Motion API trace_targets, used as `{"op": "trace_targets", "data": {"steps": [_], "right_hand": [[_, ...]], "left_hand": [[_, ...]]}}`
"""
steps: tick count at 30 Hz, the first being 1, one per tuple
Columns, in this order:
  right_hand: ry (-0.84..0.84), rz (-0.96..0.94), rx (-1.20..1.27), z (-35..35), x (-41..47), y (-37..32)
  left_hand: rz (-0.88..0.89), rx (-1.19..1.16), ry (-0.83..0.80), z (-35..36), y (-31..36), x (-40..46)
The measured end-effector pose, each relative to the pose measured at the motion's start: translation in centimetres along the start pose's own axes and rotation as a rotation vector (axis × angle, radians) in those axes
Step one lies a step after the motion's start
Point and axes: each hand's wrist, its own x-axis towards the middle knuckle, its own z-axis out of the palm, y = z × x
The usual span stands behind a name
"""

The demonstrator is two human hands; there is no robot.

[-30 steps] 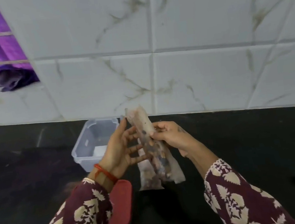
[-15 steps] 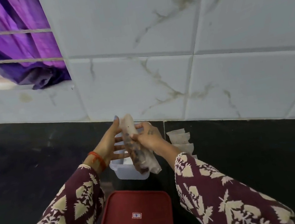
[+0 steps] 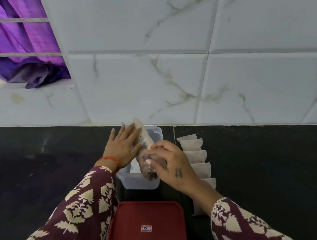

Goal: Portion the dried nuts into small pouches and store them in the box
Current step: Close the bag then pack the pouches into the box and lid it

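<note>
A long translucent pouch of dried nuts (image 3: 146, 154) is held tilted over the clear plastic box (image 3: 139, 181), its dark filled end low. My left hand (image 3: 123, 145) lies against the pouch's upper left side with straight fingers. My right hand (image 3: 170, 164) pinches the pouch's lower part between thumb and fingertips. A row of several small white pouches (image 3: 196, 155) lies on the black counter just right of the box, partly hidden behind my right forearm.
The box's red lid (image 3: 146, 231) lies flat on the black counter (image 3: 38, 167) in front of the box. A marble-tiled wall (image 3: 185, 55) rises right behind the box. A purple curtain (image 3: 11, 38) hangs at the upper left.
My hands have lowered the nut pouch toward the box and tilted it. The view has swung left, bringing the red lid and the row of white pouches into sight.
</note>
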Motion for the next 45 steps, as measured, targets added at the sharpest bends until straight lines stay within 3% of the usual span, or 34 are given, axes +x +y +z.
{"op": "trace_targets", "data": {"steps": [8,12,15,21,27,30,32,34,36,39,42,45], "right_hand": [[-0.142,-0.065,-0.237,1.4,2.2,0.0],[-0.296,-0.113,-0.38,1.9,1.0,0.1],[-0.364,-0.151,-0.433,2.1,0.0,0.5],[-0.415,-0.143,-0.474,2.2,0.1,0.6],[-0.527,-0.089,-0.485,1.8,0.9,-0.2],[-0.553,0.027,-0.22,0.8,1.3,-0.4],[-0.451,0.176,0.057,-0.5,1.3,-0.5],[-0.259,0.258,0.169,-2.3,0.9,-0.3],[-0.107,0.266,0.24,-3.9,0.0,0.6],[0.045,0.284,0.242,-6.5,-2.4,2.7],[0.171,0.342,0.119,-7.7,-5.2,5.8],[0.142,0.409,-0.049,-7.4,-8.2,7.7]], "left_hand": [[0.058,0.172,-0.081,-0.1,0.5,-0.7],[0.118,0.108,0.094,0.3,0.3,-0.6],[0.125,0.171,0.134,1.0,0.1,0.0],[0.045,0.477,-0.112,1.2,0.5,0.2],[0.076,0.595,-0.212,0.9,0.9,0.2],[0.096,0.495,-0.164,-0.5,1.6,-0.2],[0.122,0.275,0.073,-0.9,2.0,-0.6],[0.11,-0.048,0.367,-1.0,2.8,-1.2],[0.062,-0.323,0.495,-1.1,4.8,-2.0],[0.108,-0.555,0.55,-1.1,9.5,-3.4],[0.213,-0.614,0.549,0.4,13.4,-4.8],[0.153,-0.657,0.438,3.6,15.6,-5.9]]}}
